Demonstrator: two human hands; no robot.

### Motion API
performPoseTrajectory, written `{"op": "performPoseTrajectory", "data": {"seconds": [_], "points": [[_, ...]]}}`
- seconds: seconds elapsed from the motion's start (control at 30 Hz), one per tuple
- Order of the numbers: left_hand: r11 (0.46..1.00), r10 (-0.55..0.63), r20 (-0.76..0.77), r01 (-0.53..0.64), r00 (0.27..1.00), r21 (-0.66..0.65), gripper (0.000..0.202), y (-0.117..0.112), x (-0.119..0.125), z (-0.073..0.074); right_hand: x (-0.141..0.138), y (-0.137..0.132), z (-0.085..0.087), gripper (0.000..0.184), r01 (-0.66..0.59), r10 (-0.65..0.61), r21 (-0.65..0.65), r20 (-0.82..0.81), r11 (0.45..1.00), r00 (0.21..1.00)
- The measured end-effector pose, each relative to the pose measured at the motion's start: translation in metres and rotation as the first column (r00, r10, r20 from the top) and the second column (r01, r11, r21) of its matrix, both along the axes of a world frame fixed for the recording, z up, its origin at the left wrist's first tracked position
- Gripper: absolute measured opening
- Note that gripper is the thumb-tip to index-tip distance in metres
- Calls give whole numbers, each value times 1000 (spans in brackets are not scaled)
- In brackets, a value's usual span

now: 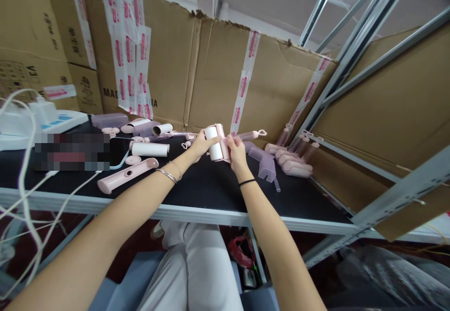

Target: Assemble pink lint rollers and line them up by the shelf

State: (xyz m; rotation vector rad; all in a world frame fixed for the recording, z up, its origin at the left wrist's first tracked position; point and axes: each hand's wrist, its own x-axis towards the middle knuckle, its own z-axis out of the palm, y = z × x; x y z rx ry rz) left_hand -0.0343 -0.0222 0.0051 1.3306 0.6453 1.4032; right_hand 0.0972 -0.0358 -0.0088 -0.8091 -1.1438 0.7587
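Both hands meet over the middle of the black shelf on a lint roller point(215, 143) with a white paper roll and a pale pink casing. My left hand point(199, 147) grips it from the left, thumb across the white roll. My right hand point(236, 151) has its fingers closed on the pink casing at the right side. Just behind my right hand, a clear pink handle with a loop point(251, 135) points right; whether it joins the held roller I cannot tell. To the left lie a loose white roll point(150, 149) and a long pink cover point(128, 175).
Right of my hands lie translucent purple sleeves point(266, 164) and several pink lint rollers point(293, 163). A phone point(118, 152), a power strip point(59, 122) and white cables fill the left. Cardboard point(218, 76) walls the back; a metal frame point(333, 83) rises at the right.
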Motion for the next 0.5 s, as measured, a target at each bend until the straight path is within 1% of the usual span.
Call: {"op": "performPoseTrajectory", "data": {"seconds": [0.03, 0.07, 0.1, 0.13, 0.17, 0.2, 0.23, 0.27, 0.3, 0.33, 0.37, 0.4, 0.47, 0.5], "points": [[1000, 10, 24, -11, 1000, 1, 56, 1, 0, 0, 2, -1, 1, 39, -23, 24, -18, 62, 1000, 998], [1000, 25, 57, -25, 998, -1, 54, 1, 0, 0, 6, -2, 2, 39, -47, 53, -42, 161, 998, 986], [999, 43, 96, -43, 994, -8, 52, 2, -1, 0, 11, -5, 4, 37, -49, 67, -71, 293, 996, 954], [998, 64, 140, -61, 988, -23, 50, 2, -2, 1, 17, -8, 6, 35, 0, 44, -98, 446, 995, 894], [996, 87, 188, -80, 978, -46, 48, 3, -4, 3, 24, -11, 9, 32, 113, -28, -106, 594, 988, 804], [992, 113, 237, -96, 965, -80, 45, 4, -6, 4, 32, -15, 12, 31, 290, -144, -83, 719, 953, 680], [987, 142, 289, -112, 947, -118, 41, 5, -8, 6, 40, -20, 14, 32, 496, -272, -33, 803, 868, 529], [979, 172, 343, -122, 924, -161, 37, 6, -10, 8, 49, -24, 16, 35, 683, -374, 18, 847, 730, 378], [971, 197, 395, -122, 897, -207, 32, 7, -12, 11, 59, -27, 18, 41, 815, -429, 45, 866, 578, 257], [962, 214, 445, -108, 869, -251, 26, 8, -15, 13, 68, -30, 19, 47, 892, -442, 33, 877, 451, 191], [954, 219, 493, -79, 842, -288, 21, 10, -17, 14, 78, -33, 20, 53, 930, -427, -14, 886, 367, 182], [949, 214, 538, -42, 815, -314, 17, 11, -19, 16, 87, -34, 20, 59, 942, -396, -85, 892, 324, 216], [941, 194, 611, 30, 768, -337, 12, 14, -22, 17, 101, -34, 19, 68, 927, -319, -240, 889, 289, 329], [939, 193, 633, 45, 750, -340, 13, 15, -24, 17, 107, -34, 17, 72, 909, -283, -306, 879, 282, 384]]}}
